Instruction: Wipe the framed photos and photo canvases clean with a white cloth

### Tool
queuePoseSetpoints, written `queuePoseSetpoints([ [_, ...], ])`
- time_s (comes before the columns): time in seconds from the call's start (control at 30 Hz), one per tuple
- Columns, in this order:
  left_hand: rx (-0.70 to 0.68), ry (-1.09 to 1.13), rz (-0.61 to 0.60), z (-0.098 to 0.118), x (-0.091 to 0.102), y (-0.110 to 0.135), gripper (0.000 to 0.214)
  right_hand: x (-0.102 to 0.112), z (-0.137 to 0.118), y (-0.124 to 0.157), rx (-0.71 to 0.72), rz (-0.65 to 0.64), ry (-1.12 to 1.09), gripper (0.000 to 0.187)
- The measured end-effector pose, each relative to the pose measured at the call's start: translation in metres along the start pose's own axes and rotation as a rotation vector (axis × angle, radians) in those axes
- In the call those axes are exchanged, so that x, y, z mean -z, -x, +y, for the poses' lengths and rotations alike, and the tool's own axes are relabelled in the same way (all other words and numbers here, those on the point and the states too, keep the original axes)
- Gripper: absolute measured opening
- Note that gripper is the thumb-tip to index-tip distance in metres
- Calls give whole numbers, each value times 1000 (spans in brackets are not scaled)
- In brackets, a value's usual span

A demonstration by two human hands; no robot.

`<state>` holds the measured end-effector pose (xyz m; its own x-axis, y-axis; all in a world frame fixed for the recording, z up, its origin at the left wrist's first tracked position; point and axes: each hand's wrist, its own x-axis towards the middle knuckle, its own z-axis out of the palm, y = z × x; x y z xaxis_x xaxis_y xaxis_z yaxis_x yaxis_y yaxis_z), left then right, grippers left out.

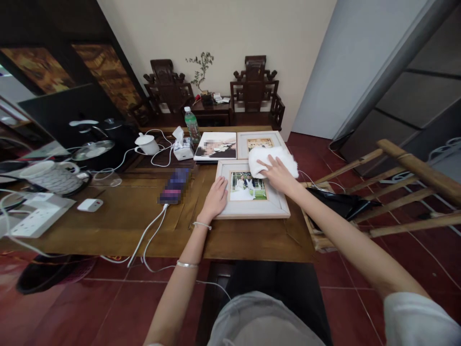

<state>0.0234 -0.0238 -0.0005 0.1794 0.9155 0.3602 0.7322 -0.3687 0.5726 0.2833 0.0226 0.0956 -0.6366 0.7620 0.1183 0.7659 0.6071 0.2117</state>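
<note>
A pale wooden picture frame [259, 210] with a wedding photo lies flat near the front of the table. My left hand [216, 197] grips its left edge, fingers closed over the rim. On its upper right part, my right hand [279, 174] holds a fluffy white cloth [261, 156] under its fingers, pressed against the frame. The cloth hides that corner and overlaps a second pale frame [242, 144] lying just behind. Beside that one is a photo panel [216, 145] with a white edge.
Left of the frame lies a phone [175, 186] with a white cable attached. Farther back stand a tissue box [183, 149], a green-labelled bottle [191, 126] and a lidded white cup [147, 143]. A power strip [41, 214] sits at far left; a wooden chair [396, 192] stands right.
</note>
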Motion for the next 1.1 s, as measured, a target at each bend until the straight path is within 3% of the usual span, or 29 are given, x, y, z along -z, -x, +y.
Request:
queuePoseSetpoints([
  [0.1, -5, -7, 11, -3, 0, 0, 45, -23, -16, -9, -25, -52, 12, 51],
  [0.2, 9, 22, 0, -7, 2, 0, 45, -28, -31, -6, -42, -60, 34, 46],
  [0.33, -1, 50, -40, -10, 4, -2, 46, -11, -47, 22, 40, -126, 6, 45],
  [0.53, -25, 22, 54, -2, 2, -2, 42, 34, -72, 72, 195, -262, -184, 54],
  [0.67, -34, 39, 51, -3, 4, -2, 41, 38, -81, 82, 219, -226, -311, 60],
  [0.77, -46, 28, 27, -5, 5, -2, 40, 17, -75, 73, 160, -177, -338, 62],
  [0.9, -54, 30, 0, -6, 6, -1, 41, -10, -48, 36, 57, -83, -275, 61],
  [1.1, -55, 70, -1, -7, 7, -1, 39, -28, -18, -25, -82, 6, -137, 64],
])
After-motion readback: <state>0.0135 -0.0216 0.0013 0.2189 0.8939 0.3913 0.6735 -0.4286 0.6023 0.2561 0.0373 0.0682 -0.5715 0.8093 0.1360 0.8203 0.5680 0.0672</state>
